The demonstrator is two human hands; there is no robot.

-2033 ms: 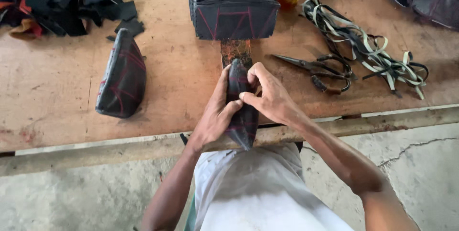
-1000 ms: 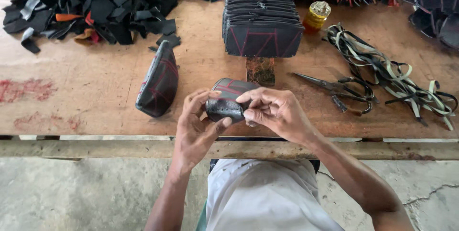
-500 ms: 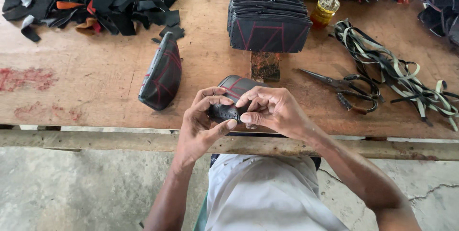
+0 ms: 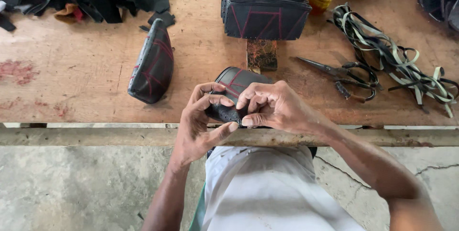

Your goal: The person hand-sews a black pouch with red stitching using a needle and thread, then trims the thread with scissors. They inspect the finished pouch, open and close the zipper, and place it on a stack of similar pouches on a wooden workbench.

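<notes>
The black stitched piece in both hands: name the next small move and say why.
Probably keep rolling the folded edge of the black stitched piece inward with the thumbs. The left hand and right hand both pinch its near end, which looks curled over, while the far end rests on the wooden bench.

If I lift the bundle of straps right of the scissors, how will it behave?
The straps are thin, loose and tangled, so they would probably droop and come up together. They look light. Loops lie near the scissors and might snag them.
</notes>
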